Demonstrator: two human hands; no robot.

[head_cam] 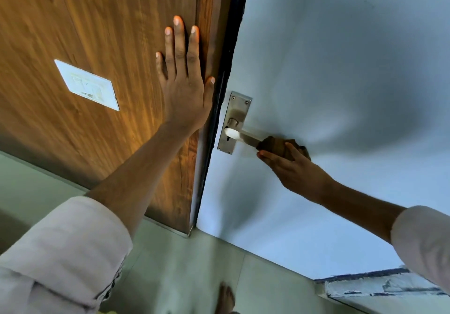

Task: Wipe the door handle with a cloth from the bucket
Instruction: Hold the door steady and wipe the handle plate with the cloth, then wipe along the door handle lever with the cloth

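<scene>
A metal lever door handle (243, 136) on a steel backplate (233, 114) sits on the pale blue-white door (328, 70). A brown cloth (275, 147) is wrapped around the outer end of the lever, and my right hand (294, 170) is shut on that cloth from below. My left hand (183, 82) lies flat with fingers spread on the brown wooden panel (97, 34), just left of the dark door edge (226, 75). No bucket is in view.
A white switch plate (87, 85) is set in the wooden panel at the left. Pale floor tiles (182, 265) lie below, with my bare foot (226, 299) at the bottom. A worn pale ledge (379, 287) shows at the lower right.
</scene>
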